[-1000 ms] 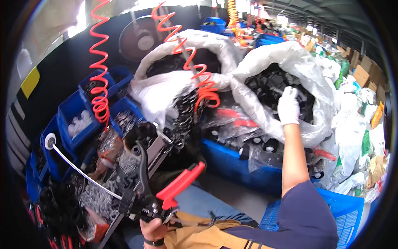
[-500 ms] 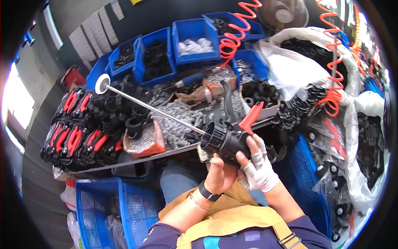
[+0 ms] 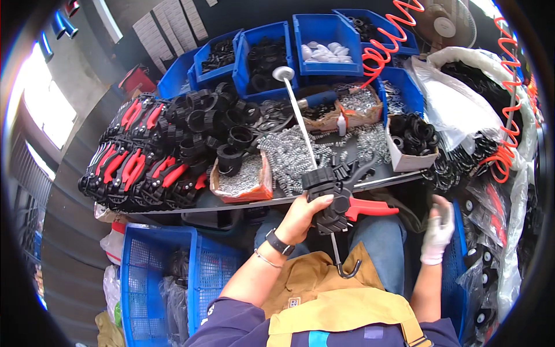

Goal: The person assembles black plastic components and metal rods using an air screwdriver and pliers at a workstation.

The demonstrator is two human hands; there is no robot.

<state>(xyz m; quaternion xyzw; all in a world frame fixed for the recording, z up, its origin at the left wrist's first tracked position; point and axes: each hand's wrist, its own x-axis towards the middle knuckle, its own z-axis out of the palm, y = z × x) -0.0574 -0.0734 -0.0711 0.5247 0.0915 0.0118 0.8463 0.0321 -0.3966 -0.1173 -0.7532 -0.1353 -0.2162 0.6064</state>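
Note:
My left hand [image 3: 305, 215] is wrapped round a black plastic clamp-like handle [image 3: 325, 180] with a red lever [image 3: 373, 209]. The lever points to the right. Through the black body runs a thin metal rod [image 3: 299, 118]. A white disc [image 3: 283, 73] caps its far end, and its near end bends into a dark hook [image 3: 350, 270] over my apron. My right hand [image 3: 437, 234], in a white covering with bare fingertips, is apart from the handle. Its fingers stretch out with nothing seen in them, slightly blurred, beside the blue crate [image 3: 455, 248] on the right.
Black assemblies with red levers [image 3: 130, 165] pile up at the bench's left. Small springs [image 3: 286, 153] and boxed parts cover the middle. Blue bins [image 3: 326, 68] line the back. A red coiled hose [image 3: 384, 49] hangs above. Blue crates [image 3: 159, 231] stand below left.
My right hand has let go of the black handle and moved off to the right. The handle has turned in my left hand, its lever now pointing right. The rod is steeper, its hook now showing.

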